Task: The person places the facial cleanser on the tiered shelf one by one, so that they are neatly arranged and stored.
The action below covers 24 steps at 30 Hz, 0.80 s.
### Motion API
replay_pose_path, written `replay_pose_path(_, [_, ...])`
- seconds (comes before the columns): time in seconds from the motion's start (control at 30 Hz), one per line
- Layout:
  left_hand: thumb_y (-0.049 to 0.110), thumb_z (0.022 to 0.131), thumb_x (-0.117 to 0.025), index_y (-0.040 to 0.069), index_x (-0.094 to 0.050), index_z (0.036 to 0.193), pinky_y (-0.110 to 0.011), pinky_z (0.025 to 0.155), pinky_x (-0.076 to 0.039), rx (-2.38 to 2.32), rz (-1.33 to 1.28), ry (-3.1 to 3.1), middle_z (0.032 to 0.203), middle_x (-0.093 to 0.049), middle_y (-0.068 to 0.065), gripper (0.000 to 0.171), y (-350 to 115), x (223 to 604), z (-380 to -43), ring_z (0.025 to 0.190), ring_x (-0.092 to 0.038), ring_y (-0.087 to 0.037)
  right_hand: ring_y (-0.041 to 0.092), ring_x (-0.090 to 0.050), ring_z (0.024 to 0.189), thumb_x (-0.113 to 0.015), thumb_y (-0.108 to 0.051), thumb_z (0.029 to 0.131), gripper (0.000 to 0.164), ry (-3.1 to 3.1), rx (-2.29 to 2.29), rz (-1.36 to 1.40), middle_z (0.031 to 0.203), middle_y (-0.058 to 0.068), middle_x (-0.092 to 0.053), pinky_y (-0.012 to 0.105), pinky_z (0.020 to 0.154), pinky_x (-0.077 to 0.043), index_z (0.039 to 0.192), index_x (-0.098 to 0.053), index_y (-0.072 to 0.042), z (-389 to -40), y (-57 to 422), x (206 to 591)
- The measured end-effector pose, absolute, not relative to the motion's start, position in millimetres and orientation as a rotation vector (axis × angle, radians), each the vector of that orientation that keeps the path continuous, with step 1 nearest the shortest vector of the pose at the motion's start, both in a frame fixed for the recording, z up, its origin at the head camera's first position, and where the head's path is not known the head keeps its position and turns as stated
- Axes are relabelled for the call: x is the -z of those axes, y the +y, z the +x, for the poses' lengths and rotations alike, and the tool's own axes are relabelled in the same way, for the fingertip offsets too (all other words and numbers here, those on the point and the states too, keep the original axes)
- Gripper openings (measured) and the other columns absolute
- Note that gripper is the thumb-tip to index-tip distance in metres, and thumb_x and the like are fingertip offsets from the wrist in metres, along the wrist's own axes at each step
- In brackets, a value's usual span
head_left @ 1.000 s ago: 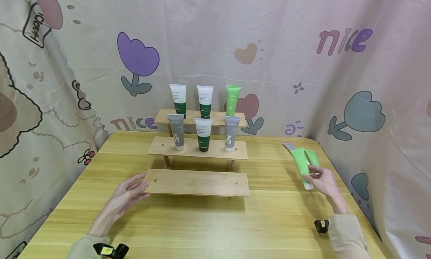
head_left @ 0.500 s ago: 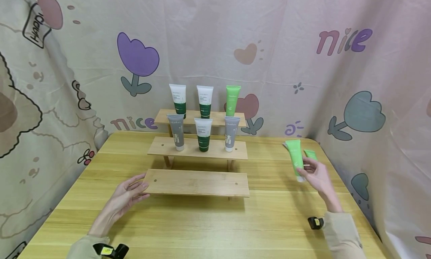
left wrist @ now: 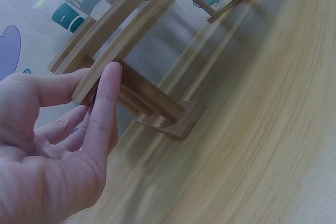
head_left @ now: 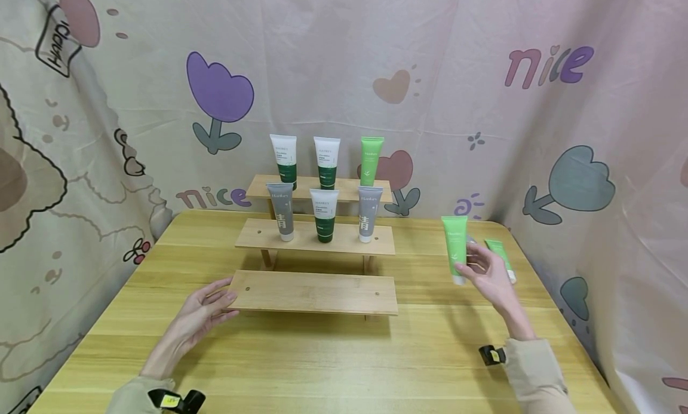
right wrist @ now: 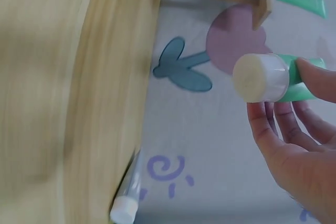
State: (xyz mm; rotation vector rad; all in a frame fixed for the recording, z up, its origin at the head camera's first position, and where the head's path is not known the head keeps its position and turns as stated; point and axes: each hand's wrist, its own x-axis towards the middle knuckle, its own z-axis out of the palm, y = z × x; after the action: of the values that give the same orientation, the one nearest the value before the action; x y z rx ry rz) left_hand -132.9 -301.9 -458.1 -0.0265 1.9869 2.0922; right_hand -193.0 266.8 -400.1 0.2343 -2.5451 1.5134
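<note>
**Green tube held upright above the counter, beside a three-step wooden rack**

A printed cloth backdrop (head_left: 344,73) with tulips and hearts hangs behind and to both sides of the wooden counter (head_left: 333,360). On the counter stands a stepped wooden rack (head_left: 316,247) with three boards. Its top board carries three upright tubes: two white-and-green tubes (head_left: 283,161) and one bright green tube (head_left: 371,159) at the right end. The middle board carries a grey tube (head_left: 282,209), a white-and-green one between, and a second grey tube (head_left: 369,213). The lowest board (head_left: 314,291) is bare.

The left hand (head_left: 200,315) lies at the lowest board's left end; its fingers (left wrist: 105,103) are nearly straight and loosely spread, with thumb and fingertips touching the board's corner.

The right hand (head_left: 491,276) is raised over the right side of the counter, well apart from the rack. Its fingers (right wrist: 315,80) pinch the held green tube (head_left: 454,247) near its white cap (right wrist: 261,77), which points down; the tube stands roughly upright, clear of the counter. Just behind the hand another green tube (head_left: 498,254) lies flat on the counter near the far right corner.
</note>
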Motion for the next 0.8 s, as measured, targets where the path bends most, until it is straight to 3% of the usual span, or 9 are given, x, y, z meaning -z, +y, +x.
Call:
replay_pose_path(0.1, [0.015, 0.106, -0.051, -0.007, -0.004, 0.159, -0.022, 0.096, -0.061, -2.080, -0.026, 1.999, 0.155, -0.020, -0.028, 0.073, -302, 458, -133, 0.105, -0.063, -0.001, -0.010, -0.056, 0.096, -0.069, 0.000, 0.093, 0.045, -2.516, -1.546, 0.285, 0.121, 0.022, -0.059, 0.002, 0.087, -0.052, 0.132, -0.052, 0.012, -192, 258, 398])
replay_pose_path(0.23, [0.014, 0.106, -0.051, -0.007, -0.005, 0.159, -0.022, 0.096, -0.061, -2.077, -0.029, 2.004, 0.155, -0.018, -0.030, 0.073, -301, 458, -133, 0.106, -0.063, -0.001, -0.007, -0.058, 0.097, -0.070, 0.002, 0.091, 0.043, -2.482, -1.571, 0.358, 0.117, 0.015, -0.059, 0.004, 0.087, -0.054, 0.130, -0.054, 0.012, -191, 247, 396])
replay_pose_path(0.5, [0.015, 0.107, -0.050, -0.006, -0.002, 0.159, -0.020, 0.096, -0.060, -2.079, -0.016, 1.981, 0.161, -0.003, -0.036, 0.074, -302, 458, -132, 0.106, -0.061, 0.003, -0.005, -0.060, 0.097, -0.071, 0.005, 0.088, 0.044, -2.445, -1.636, 0.440, 0.118, 0.027, -0.060, 0.008, 0.087, -0.057, 0.128, -0.054, 0.014, -190, 224, 391])
replay_pose_path(0.8, [0.015, 0.107, -0.050, -0.006, -0.002, 0.159, -0.020, 0.096, -0.060, -2.078, -0.011, 1.974, 0.161, -0.002, -0.036, 0.074, -302, 459, -132, 0.106, -0.060, 0.005, 0.002, -0.063, 0.096, -0.073, 0.007, 0.085, 0.044, -2.434, -1.694, 0.478, 0.114, 0.026, -0.062, 0.013, 0.090, -0.059, 0.125, -0.056, 0.013, -189, 198, 387])
